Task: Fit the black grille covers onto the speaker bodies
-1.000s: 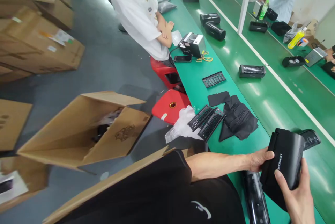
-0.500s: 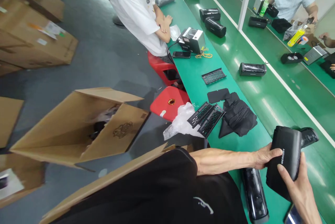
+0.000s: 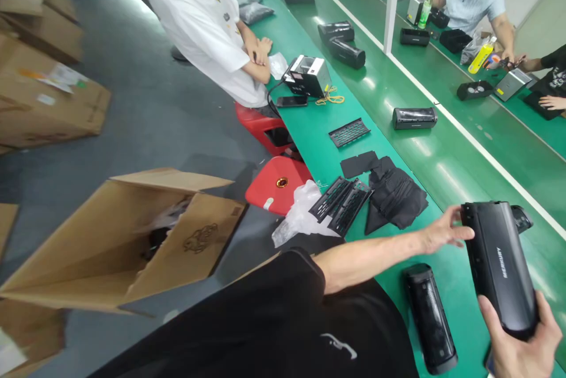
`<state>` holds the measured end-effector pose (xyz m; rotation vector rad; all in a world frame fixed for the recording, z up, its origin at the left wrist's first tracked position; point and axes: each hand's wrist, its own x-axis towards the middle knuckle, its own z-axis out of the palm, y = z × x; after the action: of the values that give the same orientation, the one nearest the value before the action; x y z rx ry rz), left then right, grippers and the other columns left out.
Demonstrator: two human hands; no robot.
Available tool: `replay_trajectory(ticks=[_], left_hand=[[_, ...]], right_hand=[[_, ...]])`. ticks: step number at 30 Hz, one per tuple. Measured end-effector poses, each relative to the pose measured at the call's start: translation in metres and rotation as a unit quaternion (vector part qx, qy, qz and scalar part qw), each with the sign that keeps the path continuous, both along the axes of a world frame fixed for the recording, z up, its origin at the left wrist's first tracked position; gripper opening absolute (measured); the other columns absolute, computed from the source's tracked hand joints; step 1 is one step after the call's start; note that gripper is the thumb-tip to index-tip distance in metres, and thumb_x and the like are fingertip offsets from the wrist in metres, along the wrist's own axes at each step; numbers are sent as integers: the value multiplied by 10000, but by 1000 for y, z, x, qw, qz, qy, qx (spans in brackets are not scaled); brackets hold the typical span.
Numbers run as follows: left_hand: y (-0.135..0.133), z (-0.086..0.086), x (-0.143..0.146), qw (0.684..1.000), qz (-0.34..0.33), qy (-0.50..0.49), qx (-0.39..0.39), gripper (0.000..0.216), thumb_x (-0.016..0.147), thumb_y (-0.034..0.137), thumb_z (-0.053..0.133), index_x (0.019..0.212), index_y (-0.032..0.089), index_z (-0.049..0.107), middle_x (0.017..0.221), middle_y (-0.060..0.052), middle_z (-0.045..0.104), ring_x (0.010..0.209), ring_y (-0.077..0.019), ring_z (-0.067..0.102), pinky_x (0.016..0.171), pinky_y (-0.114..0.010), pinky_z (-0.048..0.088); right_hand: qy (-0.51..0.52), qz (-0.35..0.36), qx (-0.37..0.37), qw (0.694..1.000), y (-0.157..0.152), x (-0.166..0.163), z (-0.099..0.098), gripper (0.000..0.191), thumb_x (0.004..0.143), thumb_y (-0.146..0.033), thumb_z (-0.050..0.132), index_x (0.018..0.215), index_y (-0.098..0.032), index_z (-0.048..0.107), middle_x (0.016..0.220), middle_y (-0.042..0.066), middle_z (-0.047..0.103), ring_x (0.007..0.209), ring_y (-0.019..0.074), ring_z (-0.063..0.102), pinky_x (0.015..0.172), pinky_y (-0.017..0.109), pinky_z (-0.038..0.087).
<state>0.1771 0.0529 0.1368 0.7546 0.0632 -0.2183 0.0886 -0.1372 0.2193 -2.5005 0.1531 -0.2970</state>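
A black, box-like speaker [image 3: 502, 266] with "MERKURY" lettering is tilted above the green table's right part. My right hand [image 3: 524, 334] is closed around its lower end, thumb on the near face. At the upper left end, my left hand [image 3: 444, 232] has its thumb on the edge and its fingers partly hidden behind it. Below my left forearm lies another speaker body [image 3: 430, 319], glossy on top. Part of a further black speaker body [image 3: 522, 219] shows behind the held one.
Black fabric-like sheets [image 3: 398, 195] and slotted grilles [image 3: 340, 204] lie on the table. A metal-cased device [image 3: 309, 76] stands farther back by a seated person in white [image 3: 198, 36]. Left are a red stool [image 3: 274, 183] and an open carton [image 3: 177, 242]. More people sit across.
The speaker has turned and come lower right, showing more of its lettered face. My right hand moved to its lower end; my left hand shifted from its face to the upper edge.
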Motion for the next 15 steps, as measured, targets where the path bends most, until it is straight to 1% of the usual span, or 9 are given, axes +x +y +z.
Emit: replay_trajectory(ticks=[1,2,4,7,9,11,12,14,15], left_hand=[[19,9,4,998,2,-35,44,985,514,533,998,1382,266,617,1448,-167,558,1363,-415,530,1075,-610,477],[37,18,9,994,-15,-70,81,1039,484,442,1024,1422,282,606,1463,-151,557,1377,-405,527,1084,-588,480],[61,35,17,985,-36,-132,101,1123,435,344,1033,1467,283,596,1460,-108,572,1353,-382,565,1094,-518,491],[73,54,21,977,-60,-178,104,1083,437,331,1016,1448,260,635,1417,-64,622,1257,-346,636,1089,-427,506],[74,64,19,970,-75,-183,139,1011,462,316,1006,1412,246,669,1389,-68,654,1235,-342,641,1103,-418,498],[76,69,17,964,-80,-188,167,911,504,307,986,1366,230,702,1373,-81,668,1248,-350,625,1118,-431,480],[77,69,15,963,-78,-192,169,858,527,308,973,1341,224,716,1373,-85,667,1252,-350,618,1119,-434,473],[75,63,12,969,-67,-192,143,793,558,307,948,1314,224,723,1377,-87,661,1242,-335,615,1102,-429,471],[70,57,10,975,-57,-180,115,792,560,299,942,1315,228,715,1369,-89,665,1224,-323,622,1088,-423,474]], right_hand=[[6,3,-2,1000,-6,-4,8,1111,734,-786,795,1630,-235,436,1560,208,443,1378,545,471,1172,709,375],[16,11,-3,1000,-10,-9,15,1109,735,-790,792,1636,-254,433,1572,190,443,1380,536,476,1179,695,380],[37,30,4,999,-14,-16,26,1082,733,-792,788,1634,-303,440,1557,153,475,1369,523,494,1166,678,416],[64,34,38,997,-10,-19,35,1047,740,-775,790,1627,-345,438,1543,123,495,1349,506,517,1147,667,444],[76,28,60,995,-8,-18,37,1058,728,-768,805,1619,-319,452,1536,128,497,1336,498,526,1142,654,447],[93,24,71,993,-12,-14,37,1082,708,-777,813,1609,-289,464,1518,139,506,1324,500,529,1133,649,446],[102,28,67,992,-17,-11,37,1092,696,-786,813,1603,-281,472,1509,144,508,1311,502,534,1126,652,443],[96,54,57,992,-27,-5,36,1094,685,-786,815,1584,-255,488,1483,157,519,1267,497,555,1092,649,456],[82,72,55,993,-31,-3,33,1098,685,-784,812,1578,-236,484,1463,165,528,1242,486,566,1069,636,472]])
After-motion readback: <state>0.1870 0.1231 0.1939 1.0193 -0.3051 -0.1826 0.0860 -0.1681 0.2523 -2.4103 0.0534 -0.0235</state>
